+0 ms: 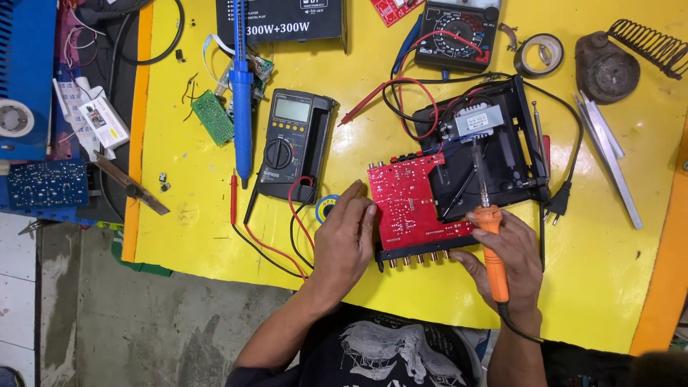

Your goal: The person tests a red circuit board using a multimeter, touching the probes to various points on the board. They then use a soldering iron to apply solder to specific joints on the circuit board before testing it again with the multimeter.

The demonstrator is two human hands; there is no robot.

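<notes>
Head view: red circuit board (410, 204) is seen at centre of the yellow counter (631, 272), tilted up out of the black chassis (502, 154) behind it at 1 o'clock (presumably so the solder side can be reached). Left hand (346, 235) is laid flat against the board's 9 o'clock edge, fingers together, pressing rather than gripping; the board appears to be steadied that way. Right hand (510, 259) is closed around the orange-handled soldering iron (488, 229), held pen-style, tip pointed toward 12 o'clock over the chassis near the transformer (479, 120). Tip contact cannot be told. A black digital multimeter (295, 140) sits at 10 o'clock of the board, its leads trailing by the left hand. A blue desoldering pump (241, 93) lies further out at 10 o'clock. A tape roll (539, 54) is at 1 o'clock.
</notes>
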